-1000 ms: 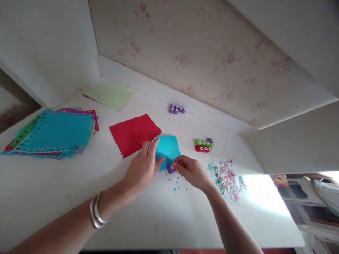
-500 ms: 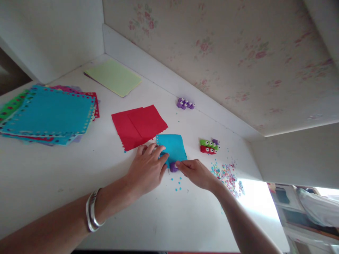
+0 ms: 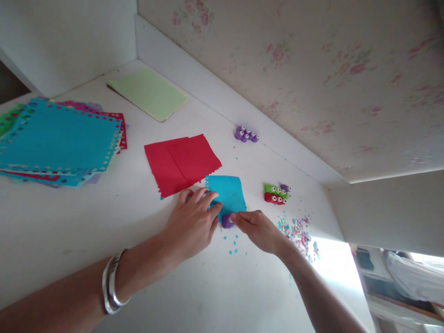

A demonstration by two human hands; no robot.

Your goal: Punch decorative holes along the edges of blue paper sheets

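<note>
A small blue sheet of paper lies on the white table, with a row of punched holes along its left edge. My left hand rests on its left side, fingers spread and pressing it down. At the sheet's near edge, my right hand grips a small purple paper punch, thumb on its top. Several tiny blue paper bits lie just below the punch. Two overlapping red sheets with notched near edges sit beyond my left hand.
A stack of hole-edged coloured sheets lies at left, pale green sheets at the back. Purple punches stand near the wall; green and red ones stand to the right. Loose confetti lies beyond my right forearm.
The view has shifted slightly. Both hands stay on the blue sheet, and the purple punch remains at its near edge in my right hand.
</note>
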